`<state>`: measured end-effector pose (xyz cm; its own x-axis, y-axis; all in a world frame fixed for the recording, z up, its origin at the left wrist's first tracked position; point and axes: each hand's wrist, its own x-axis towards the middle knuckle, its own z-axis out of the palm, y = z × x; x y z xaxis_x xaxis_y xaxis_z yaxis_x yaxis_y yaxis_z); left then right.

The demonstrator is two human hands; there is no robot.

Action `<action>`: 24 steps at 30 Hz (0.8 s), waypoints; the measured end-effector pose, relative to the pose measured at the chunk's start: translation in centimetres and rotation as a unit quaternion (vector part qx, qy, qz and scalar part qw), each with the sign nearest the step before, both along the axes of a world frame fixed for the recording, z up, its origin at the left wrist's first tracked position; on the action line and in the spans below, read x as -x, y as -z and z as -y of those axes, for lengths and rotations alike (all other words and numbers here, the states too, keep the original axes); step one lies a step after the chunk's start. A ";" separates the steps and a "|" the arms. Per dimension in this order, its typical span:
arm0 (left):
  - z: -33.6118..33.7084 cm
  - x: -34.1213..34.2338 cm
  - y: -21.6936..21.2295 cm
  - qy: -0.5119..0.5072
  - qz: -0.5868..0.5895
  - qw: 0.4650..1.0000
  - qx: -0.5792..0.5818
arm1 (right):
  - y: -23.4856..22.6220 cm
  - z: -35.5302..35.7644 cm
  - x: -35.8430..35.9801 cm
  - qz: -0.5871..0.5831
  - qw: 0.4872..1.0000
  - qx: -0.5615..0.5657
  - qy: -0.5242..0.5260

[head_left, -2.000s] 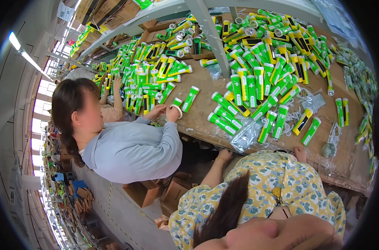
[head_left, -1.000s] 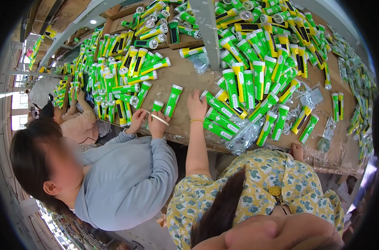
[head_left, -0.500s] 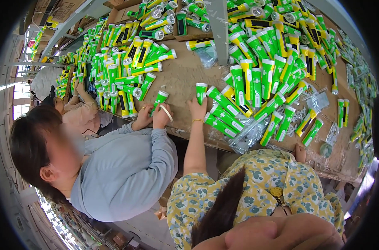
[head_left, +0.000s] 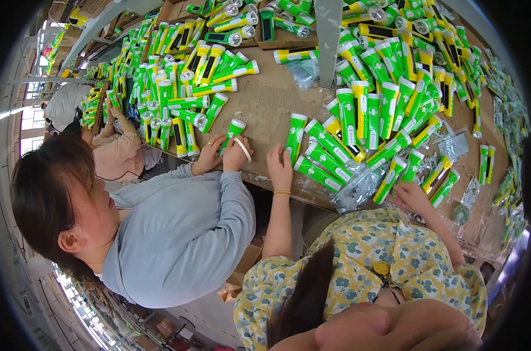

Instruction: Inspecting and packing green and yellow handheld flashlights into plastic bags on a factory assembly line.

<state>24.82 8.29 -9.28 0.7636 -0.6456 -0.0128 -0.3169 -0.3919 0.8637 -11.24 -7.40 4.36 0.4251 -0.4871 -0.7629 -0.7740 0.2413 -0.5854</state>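
Observation:
My left hand (head_left: 279, 167) is open, its fingers apart, just beside the lower end of a green and white flashlight (head_left: 296, 138). This flashlight lies at the left of a row of similar green flashlights (head_left: 320, 168). At the table's near edge, my right hand (head_left: 411, 196) has bent fingers over the lower end of another green flashlight (head_left: 415, 162), hiding that end. A yellow and green flashlight (head_left: 389, 180) lies just left of it. Clear plastic bags (head_left: 357, 191) lie crumpled between my hands.
A co-worker in a light blue top (head_left: 177, 234) sits at my left, both hands on a green flashlight (head_left: 234, 132). Heaps of flashlights cover the far side. A grey metal post (head_left: 328, 44) rises from the table. A tape roll (head_left: 460, 214) sits at the right.
My left hand has let go of the flashlight, which now lies by the row. My right hand has come forward from the table edge onto a flashlight. The view has shifted slightly.

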 end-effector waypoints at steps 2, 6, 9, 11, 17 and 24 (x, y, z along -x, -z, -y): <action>-0.7 1.3 0.4 0.003 -0.029 1.000 -0.011 | 0.5 1.1 -3.4 0.005 1.000 -0.007 -0.001; -2.4 2.6 0.9 0.023 -0.016 0.999 -0.018 | 1.7 1.1 -7.9 0.054 0.983 0.087 -0.153; -2.9 1.1 1.5 0.019 0.032 0.998 -0.046 | 3.3 -0.5 -7.6 0.058 0.976 0.112 -0.180; -2.9 -0.1 1.7 -0.002 0.033 0.998 -0.048 | 4.4 -1.9 -6.6 0.034 0.985 0.041 -0.164; 0.9 -1.2 0.8 -0.014 0.029 0.999 -0.011 | 5.6 -4.6 -2.4 0.023 0.997 0.053 -0.049; 6.5 1.4 -5.5 0.095 0.301 0.949 -0.006 | 1.5 -1.3 -7.0 0.066 0.990 0.122 -0.030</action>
<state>23.47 1.78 -3.80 0.5045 -0.7754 0.3798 -0.8172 -0.2868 0.4999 -4.20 -6.06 2.89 0.5471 -0.6210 -0.5613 -0.6954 0.0359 -0.7177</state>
